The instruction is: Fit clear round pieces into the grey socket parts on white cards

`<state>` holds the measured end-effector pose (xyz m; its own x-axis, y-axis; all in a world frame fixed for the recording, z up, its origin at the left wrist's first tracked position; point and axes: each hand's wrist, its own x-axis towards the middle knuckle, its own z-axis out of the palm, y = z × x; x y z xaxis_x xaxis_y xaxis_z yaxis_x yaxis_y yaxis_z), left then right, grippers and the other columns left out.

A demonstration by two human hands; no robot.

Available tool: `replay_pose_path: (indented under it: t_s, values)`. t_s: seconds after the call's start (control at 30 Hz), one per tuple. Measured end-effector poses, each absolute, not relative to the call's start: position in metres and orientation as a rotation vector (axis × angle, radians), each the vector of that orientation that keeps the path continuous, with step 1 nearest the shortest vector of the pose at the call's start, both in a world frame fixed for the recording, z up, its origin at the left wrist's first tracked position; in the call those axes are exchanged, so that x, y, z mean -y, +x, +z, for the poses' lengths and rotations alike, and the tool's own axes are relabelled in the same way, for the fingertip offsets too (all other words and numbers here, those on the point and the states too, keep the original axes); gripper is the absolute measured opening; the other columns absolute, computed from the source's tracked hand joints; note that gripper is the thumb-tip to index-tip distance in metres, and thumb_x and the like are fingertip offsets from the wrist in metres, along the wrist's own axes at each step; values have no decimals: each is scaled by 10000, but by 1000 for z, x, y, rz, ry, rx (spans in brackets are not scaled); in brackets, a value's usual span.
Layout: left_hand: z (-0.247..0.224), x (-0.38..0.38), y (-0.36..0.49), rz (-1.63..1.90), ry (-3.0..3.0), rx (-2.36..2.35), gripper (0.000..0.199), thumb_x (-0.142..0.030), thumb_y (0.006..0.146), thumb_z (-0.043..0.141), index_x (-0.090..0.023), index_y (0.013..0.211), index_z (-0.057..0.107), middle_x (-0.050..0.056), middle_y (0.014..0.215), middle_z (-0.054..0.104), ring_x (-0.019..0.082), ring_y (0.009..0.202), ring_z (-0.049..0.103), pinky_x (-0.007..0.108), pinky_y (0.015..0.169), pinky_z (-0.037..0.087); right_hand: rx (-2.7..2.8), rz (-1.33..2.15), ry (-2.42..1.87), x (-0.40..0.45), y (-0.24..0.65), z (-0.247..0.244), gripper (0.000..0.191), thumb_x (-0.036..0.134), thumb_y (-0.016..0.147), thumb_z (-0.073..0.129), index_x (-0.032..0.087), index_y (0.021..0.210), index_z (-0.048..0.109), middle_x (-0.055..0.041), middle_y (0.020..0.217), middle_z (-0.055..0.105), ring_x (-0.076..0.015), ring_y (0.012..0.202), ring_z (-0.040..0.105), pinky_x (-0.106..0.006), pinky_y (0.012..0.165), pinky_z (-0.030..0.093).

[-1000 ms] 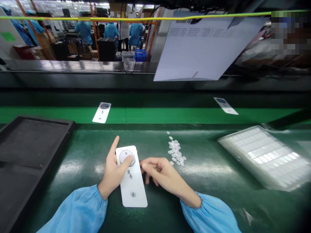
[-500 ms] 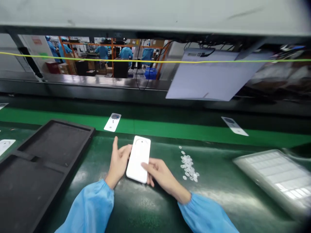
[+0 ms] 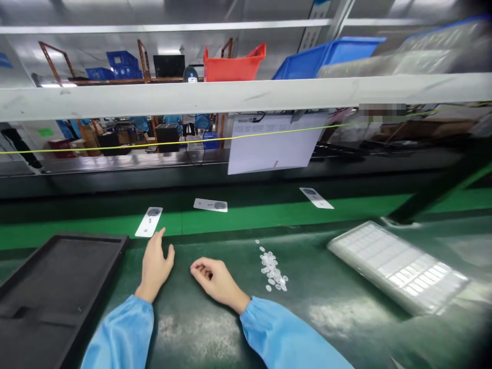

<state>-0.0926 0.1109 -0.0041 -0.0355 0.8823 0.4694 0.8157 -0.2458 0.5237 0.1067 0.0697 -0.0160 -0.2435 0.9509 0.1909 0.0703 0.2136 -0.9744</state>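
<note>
My left hand (image 3: pixel 156 266) is raised above the green work surface, fingers stretched out and thumb apart, holding nothing. Its fingertips are nearest to a white phone-shaped panel (image 3: pixel 149 222) with a dark round camera area. My right hand (image 3: pixel 216 279) hovers to the right with its fingers curled in toward the thumb; no object shows in it. Beyond it, a second white panel (image 3: pixel 210 205) lies sideways on the green belt. To the right of this hand is a loose heap of small clear round discs (image 3: pixel 270 267).
A black divided tray (image 3: pixel 73 287) stands at the left. On the right lie a clear-covered pack of white pieces (image 3: pixel 400 269) and a dark slanted post (image 3: pixel 434 189). Another white panel (image 3: pixel 316 198) is on the belt. A yellow cord (image 3: pixel 215 140) crosses behind it.
The white panel has left both hands, and a panel now lies sideways on the belt ahead of them. My hands have moved apart. The view has tilted up and shifted right.
</note>
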Motion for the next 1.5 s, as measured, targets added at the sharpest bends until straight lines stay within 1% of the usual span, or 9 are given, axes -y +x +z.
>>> replay_pose_path:
  t_s: [0.13,0.3,0.43,0.6,0.8,0.93,1.07,1.2,1.5]
  values:
    - [18,-163,-106,968,2002,-2129,601,-212,929,479,-13,1484,363,279,1493,428,382,1457,341,565,1201,295,1578,1172,-980,-63,110,-19,239,383,890,662,148,867,700,-18,712,619,-110,617,541,-211,554,403]
    - [40,-207,-113,851,1525,-2450,814,-237,882,617,30,1538,218,432,1357,448,563,1342,405,809,962,337,1547,1229,-958,-74,109,-18,274,408,909,625,142,872,677,-1,669,580,-107,569,538,-212,528,401]
    - [61,-224,-133,862,1257,-2427,941,-203,735,817,4,1498,307,412,1348,476,546,1325,438,729,948,426,1527,1261,-947,-72,108,-15,256,391,903,629,141,870,676,4,662,574,-98,563,531,-206,526,390]
    - [79,-220,-136,1123,1278,-2070,529,-328,846,750,-94,1283,567,208,1309,600,340,1247,576,522,1056,474,1406,1320,-912,-77,108,-14,395,527,859,691,133,847,660,-6,666,574,-98,538,540,-203,501,417]
    - [39,-137,-56,1172,1376,-1386,626,-566,748,785,-93,1140,662,171,1134,708,298,1001,693,343,811,574,1178,1314,-927,-85,111,-16,735,831,825,524,155,1108,572,-39,814,591,-135,577,588,-219,430,464]
    - [10,-74,-24,1101,1307,-1226,589,-543,757,796,-109,1134,670,153,1074,725,252,885,700,308,755,560,1204,1348,-937,-67,119,-17,637,802,846,551,168,898,563,19,618,514,-118,461,500,-220,395,410]
    - [1,-49,-25,1158,1057,-1101,581,-471,684,871,-104,1095,689,160,1099,722,273,976,695,302,808,560,1441,1454,-882,-42,132,-13,528,667,887,642,165,779,522,31,612,488,-83,509,426,-191,452,315]
    - [9,-42,-23,1177,714,-1003,597,-420,632,914,-96,1081,690,192,1173,703,320,1070,687,354,867,587,1655,1526,-859,-31,139,-6,487,612,966,555,148,819,554,5,672,542,-94,565,462,-199,506,339]
    - [15,-37,-17,1201,556,-1007,499,-383,633,864,-117,988,636,165,1025,742,326,889,736,367,725,623,1728,1548,-917,-27,143,-6,490,582,1000,488,148,787,567,0,672,516,-105,569,473,-209,512,351]
